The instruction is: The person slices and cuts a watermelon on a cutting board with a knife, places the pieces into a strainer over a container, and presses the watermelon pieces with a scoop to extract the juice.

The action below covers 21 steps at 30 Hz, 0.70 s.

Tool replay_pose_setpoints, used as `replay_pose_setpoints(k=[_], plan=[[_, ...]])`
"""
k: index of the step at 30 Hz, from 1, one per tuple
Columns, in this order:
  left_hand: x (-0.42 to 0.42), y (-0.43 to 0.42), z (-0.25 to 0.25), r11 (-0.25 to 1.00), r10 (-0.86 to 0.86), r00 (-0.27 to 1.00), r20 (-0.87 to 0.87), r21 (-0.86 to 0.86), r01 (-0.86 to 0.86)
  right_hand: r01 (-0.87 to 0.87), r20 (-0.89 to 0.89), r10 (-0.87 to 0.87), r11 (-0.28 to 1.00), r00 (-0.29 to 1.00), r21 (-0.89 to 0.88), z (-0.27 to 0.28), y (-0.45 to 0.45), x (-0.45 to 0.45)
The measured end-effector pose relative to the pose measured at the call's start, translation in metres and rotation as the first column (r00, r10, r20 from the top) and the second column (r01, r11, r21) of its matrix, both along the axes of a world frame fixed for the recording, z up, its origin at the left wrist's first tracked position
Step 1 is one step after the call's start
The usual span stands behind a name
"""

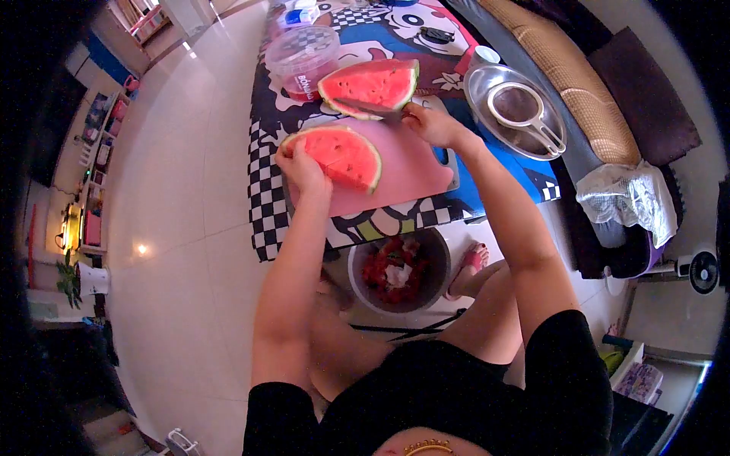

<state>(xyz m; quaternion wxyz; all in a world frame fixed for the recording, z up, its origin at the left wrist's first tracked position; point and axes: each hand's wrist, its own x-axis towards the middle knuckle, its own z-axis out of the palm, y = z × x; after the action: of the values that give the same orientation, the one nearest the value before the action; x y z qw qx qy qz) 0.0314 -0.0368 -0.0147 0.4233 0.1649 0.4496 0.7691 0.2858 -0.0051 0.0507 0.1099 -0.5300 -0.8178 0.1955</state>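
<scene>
My left hand [303, 163] grips the left end of a cut watermelon piece [346, 154], its red face turned up. This piece lies on a pink cutting board [414, 173]. In my right hand [432, 124] is a knife [366, 109], its dark blade pointing left along the near edge of a second watermelon piece [380, 82]. That larger piece rests at the far side of the board. Whether the blade touches its flesh, I cannot tell. My fingers hide most of the knife's handle.
A clear plastic tub [303, 57] stands behind the board on the left. To the right, a metal bowl [480, 99] holds a white-handled strainer [544, 137]. Below the table edge, a bin [361, 292] contains red scraps and white tissue. A patterned cloth [266, 190] covers the table.
</scene>
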Motion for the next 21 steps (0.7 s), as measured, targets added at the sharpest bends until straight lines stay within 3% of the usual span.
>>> replay_pose_setpoints(k=[2,5,8,11,14,17,21], plan=[[0.013,-0.002,0.006,0.994,0.110,0.993,-0.031,-0.007,-0.110,0.029,0.020,-0.029,0.999,0.999,0.038,-0.008,0.003,0.006],[0.022,-0.013,0.014,0.991,0.122,0.988,-0.092,-0.048,-0.127,0.066,0.024,-0.069,0.993,0.997,0.101,0.001,-0.010,0.008],[0.009,-0.029,0.013,0.981,0.002,0.949,-0.314,-0.186,-0.063,0.052,-0.015,-0.051,0.991,0.999,0.124,0.011,-0.028,0.013],[-0.011,-0.025,-0.022,0.968,-0.134,0.938,-0.320,-0.245,0.055,0.072,-0.061,-0.063,0.986,0.996,0.152,0.011,-0.046,0.023],[-0.021,-0.034,-0.023,0.921,-0.365,0.903,-0.226,-0.231,0.314,0.116,-0.118,-0.100,0.983,0.988,0.140,-0.005,-0.064,0.031],[-0.015,-0.058,0.030,0.861,-0.467,0.852,-0.236,-0.340,0.378,0.196,-0.210,-0.185,0.980,0.960,0.034,-0.001,-0.097,0.028],[-0.025,-0.059,0.044,0.759,-0.624,0.734,-0.269,-0.434,0.486,0.260,-0.295,-0.264,0.964,0.918,-0.053,0.007,-0.134,0.024]])
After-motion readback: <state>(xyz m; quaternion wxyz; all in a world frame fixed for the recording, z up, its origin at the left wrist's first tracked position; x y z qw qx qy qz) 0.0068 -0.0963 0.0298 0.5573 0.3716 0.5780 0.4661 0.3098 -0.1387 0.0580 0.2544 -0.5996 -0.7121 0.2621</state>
